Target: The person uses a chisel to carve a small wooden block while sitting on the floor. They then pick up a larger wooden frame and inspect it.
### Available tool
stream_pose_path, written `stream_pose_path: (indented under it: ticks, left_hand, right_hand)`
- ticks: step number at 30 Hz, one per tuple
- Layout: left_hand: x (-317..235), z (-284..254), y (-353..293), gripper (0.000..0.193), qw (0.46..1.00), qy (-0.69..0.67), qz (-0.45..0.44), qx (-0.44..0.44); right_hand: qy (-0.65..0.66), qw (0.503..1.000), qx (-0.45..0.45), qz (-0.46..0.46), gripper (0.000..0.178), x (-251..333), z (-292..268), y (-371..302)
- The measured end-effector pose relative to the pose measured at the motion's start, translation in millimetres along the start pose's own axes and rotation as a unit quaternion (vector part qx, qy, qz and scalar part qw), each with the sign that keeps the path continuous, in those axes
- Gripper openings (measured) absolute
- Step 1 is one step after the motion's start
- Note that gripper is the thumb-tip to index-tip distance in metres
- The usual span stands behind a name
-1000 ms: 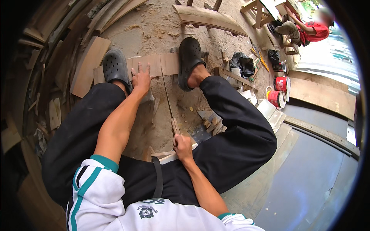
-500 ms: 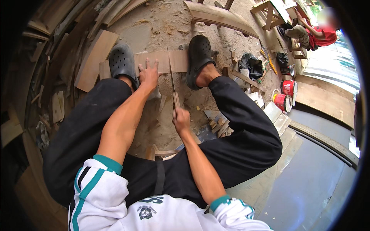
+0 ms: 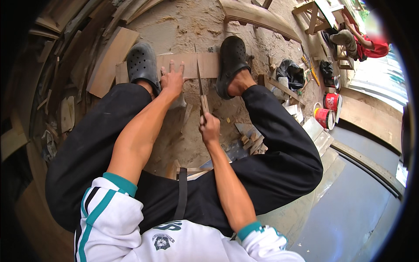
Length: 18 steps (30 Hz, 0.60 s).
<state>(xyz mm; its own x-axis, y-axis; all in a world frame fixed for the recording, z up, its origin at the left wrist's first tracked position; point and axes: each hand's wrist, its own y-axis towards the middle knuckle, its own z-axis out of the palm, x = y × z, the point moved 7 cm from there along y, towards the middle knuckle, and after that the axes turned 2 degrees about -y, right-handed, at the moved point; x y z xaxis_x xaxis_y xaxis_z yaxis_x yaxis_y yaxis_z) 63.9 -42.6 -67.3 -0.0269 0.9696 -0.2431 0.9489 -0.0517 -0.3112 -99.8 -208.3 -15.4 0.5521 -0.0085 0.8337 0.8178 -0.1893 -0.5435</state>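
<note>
A flat wooden board [image 3: 208, 65] lies across the ground under my two dark clogs. My left hand [image 3: 173, 80] presses down on it with fingers spread, close to the left clog [image 3: 142, 63]. In my right hand [image 3: 210, 127] is the wooden handle of a handsaw [image 3: 200, 81], gripped with closed fingers. Its narrow blade crosses the board between my left hand and the right clog [image 3: 232, 61], and a dark line shows in the board there. The blade's tip points away from me, past the board's far edge.
Wooden planks [image 3: 111, 61] are piled along the left. Offcuts [image 3: 254, 142] lie by my right knee. To the right stand red paint cans [image 3: 324, 118] and a black plastic bag [image 3: 290, 74]. A curved timber piece [image 3: 262, 19] lies ahead; a person in red [image 3: 371, 46] sits far right.
The saw and my right hand have shifted slightly to the right in view, along with the whole scene. My left hand keeps its place on the board.
</note>
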Motion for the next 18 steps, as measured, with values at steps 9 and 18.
stream_pose_path:
  ticks: [9,18]
  left_hand:
    - [3.1,25.3,20.6,0.073,0.998,0.025,0.021,-0.051]
    - [9.6,26.7,22.2,0.073,0.999,0.02,0.004,-0.032]
  right_hand:
    - [-0.23,0.938,-0.029,-0.259,0.036,20.1,7.4,6.8]
    - [-0.162,0.979,0.067,-0.104,0.039,116.6,-10.6,-94.9]
